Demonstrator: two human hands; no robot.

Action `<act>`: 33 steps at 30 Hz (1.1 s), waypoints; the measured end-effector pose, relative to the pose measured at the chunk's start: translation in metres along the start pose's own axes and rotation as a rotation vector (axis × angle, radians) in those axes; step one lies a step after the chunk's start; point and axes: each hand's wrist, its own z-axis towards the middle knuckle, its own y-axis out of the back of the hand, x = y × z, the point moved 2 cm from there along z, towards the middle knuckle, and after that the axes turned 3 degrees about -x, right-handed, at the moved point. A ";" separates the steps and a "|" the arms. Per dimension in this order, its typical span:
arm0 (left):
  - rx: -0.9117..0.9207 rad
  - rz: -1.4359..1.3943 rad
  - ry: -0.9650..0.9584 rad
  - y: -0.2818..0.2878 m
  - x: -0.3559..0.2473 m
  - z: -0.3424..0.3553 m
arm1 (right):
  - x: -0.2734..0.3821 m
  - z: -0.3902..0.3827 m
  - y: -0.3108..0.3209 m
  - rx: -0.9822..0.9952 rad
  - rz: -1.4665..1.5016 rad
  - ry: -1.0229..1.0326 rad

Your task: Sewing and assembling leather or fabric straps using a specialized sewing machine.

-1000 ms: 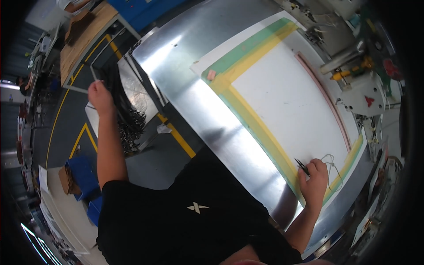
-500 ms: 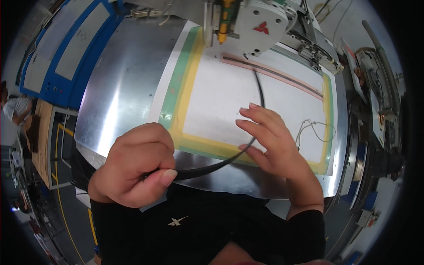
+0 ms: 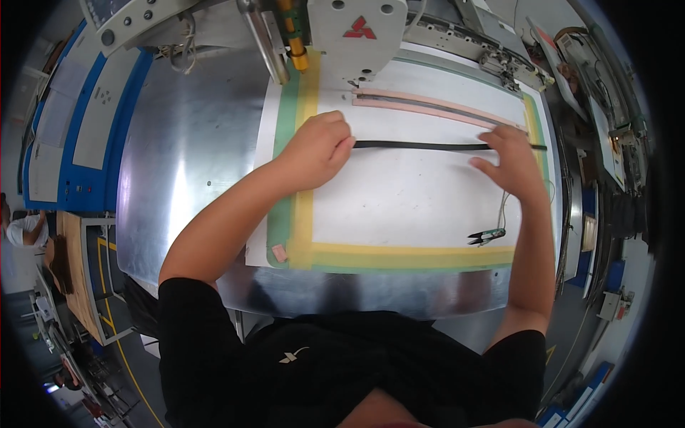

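Observation:
A narrow black strip (image 3: 421,145) stretches nearly straight from left to right, over or on a white sheet. My left hand (image 3: 321,148) is closed in a pinch around its left end. My right hand (image 3: 512,162) is over the strip near its right end, thumb and forefinger apart, with the strip passing beneath the fingers; its short end shows beyond the hand. Farther back, a pink-edged strip (image 3: 442,113) with a dark line along its middle lies fixed to the sheet. Small thread snips (image 3: 488,236) with a cord rest below my right hand.
The white sheet (image 3: 407,207), bordered with yellow and green tape, covers part of a shiny metal table (image 3: 185,178). A white machine head (image 3: 357,36) and a yellow tool (image 3: 295,39) hang above its far side. A blue cabinet (image 3: 85,153) stands left; another person (image 3: 27,230) is beyond it.
Both hands have moved forward over the sheet and farther apart. The strip, curved before, is now drawn nearly straight. The thread snips have come into sight.

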 end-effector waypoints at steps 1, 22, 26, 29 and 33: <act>0.005 0.002 -0.022 -0.012 0.004 0.010 | 0.010 0.007 -0.018 -0.030 0.065 0.084; -0.004 0.665 0.168 -0.009 0.053 0.048 | 0.066 0.124 -0.105 -0.174 0.219 0.273; -0.097 0.548 0.012 -0.024 0.058 0.051 | 0.060 0.131 -0.120 -0.203 0.244 0.231; -0.184 0.539 -0.078 -0.031 0.072 0.044 | 0.064 0.132 -0.127 -0.206 0.287 0.212; -0.201 0.555 -0.139 -0.032 0.072 0.045 | 0.065 0.134 -0.133 -0.235 0.312 0.227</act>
